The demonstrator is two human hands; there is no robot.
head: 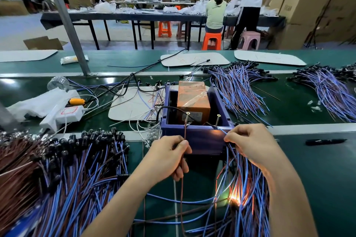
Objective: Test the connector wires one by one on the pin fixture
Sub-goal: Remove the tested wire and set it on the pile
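With a brown lead (185,131) pinched in the left hand's (169,158) grip and a blue lead (222,131) in the right hand's (250,144), one wire is held up to the pin fixture (198,137), while heaped bundles (81,175) on the table probably remain untested.

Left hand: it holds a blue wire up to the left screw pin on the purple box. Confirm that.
Wrong colour. The head view shows the left hand holds a brown wire, not blue, up to the left screw pin on the purple box.
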